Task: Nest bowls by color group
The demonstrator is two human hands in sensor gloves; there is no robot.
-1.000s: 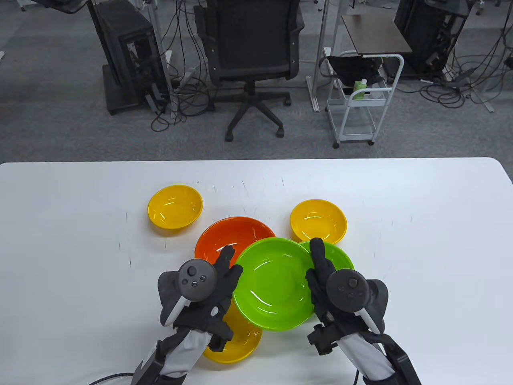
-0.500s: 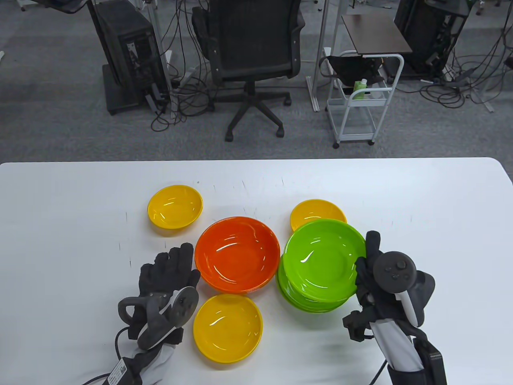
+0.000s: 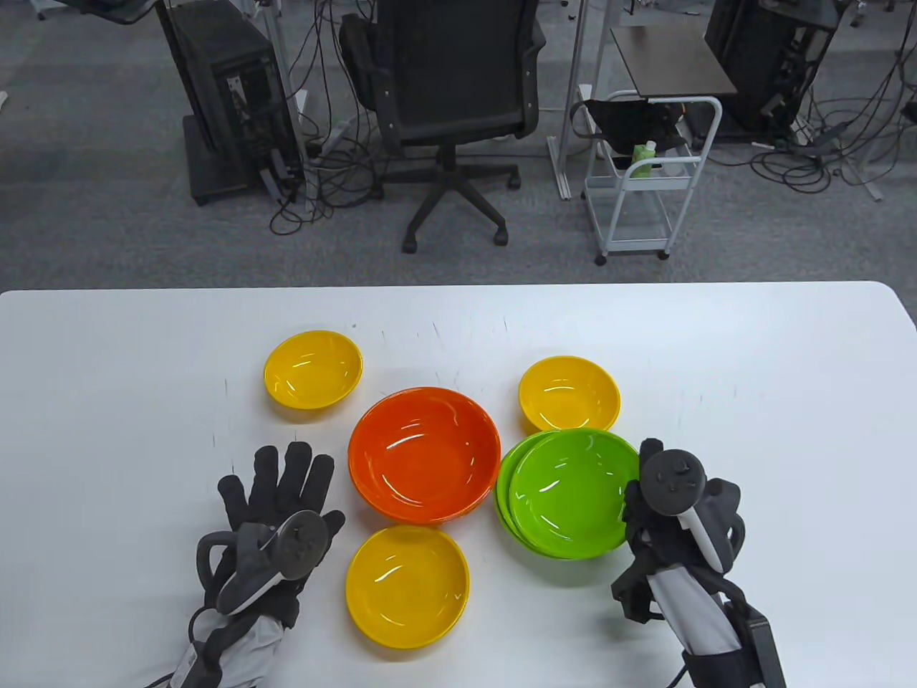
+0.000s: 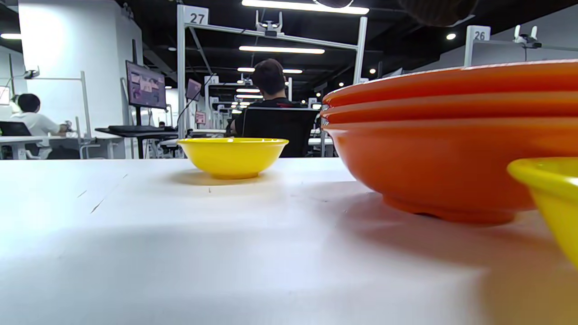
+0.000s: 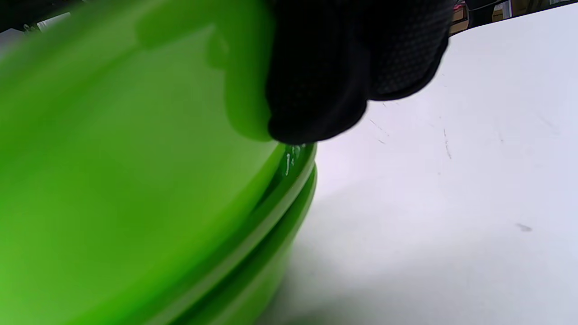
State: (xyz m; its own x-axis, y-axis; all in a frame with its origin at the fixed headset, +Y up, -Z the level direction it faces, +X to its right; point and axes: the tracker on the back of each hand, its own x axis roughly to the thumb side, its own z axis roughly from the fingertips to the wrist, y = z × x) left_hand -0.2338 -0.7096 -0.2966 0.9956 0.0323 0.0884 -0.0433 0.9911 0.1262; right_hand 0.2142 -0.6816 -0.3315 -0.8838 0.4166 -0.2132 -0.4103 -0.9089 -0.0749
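A stack of green bowls [image 3: 523, 502] stands right of centre. My right hand [image 3: 647, 479] grips the right rim of the top green bowl [image 3: 573, 491], which sits in the stack, shifted a little to the right. In the right wrist view my gloved fingers [image 5: 325, 81] wrap that bowl's edge [image 5: 113, 158] just above the lower rims [image 5: 289, 198]. My left hand [image 3: 283, 481] lies flat on the table, fingers spread, holding nothing. A stack of orange bowls [image 3: 424, 453] stands beside it; it also shows in the left wrist view [image 4: 451, 149].
Three single yellow bowls stand around the stacks: far left [image 3: 313, 369], far right [image 3: 569, 394] and near centre [image 3: 407, 586]. The left wrist view shows the far left one [image 4: 232, 155] and the near one's rim [image 4: 551, 194]. The white table [image 3: 752, 373] stretches to the right.
My right hand carried the green bowl rightward and lowered it onto the green stack. My left hand let go of it, moved left and now lies flat on the table.
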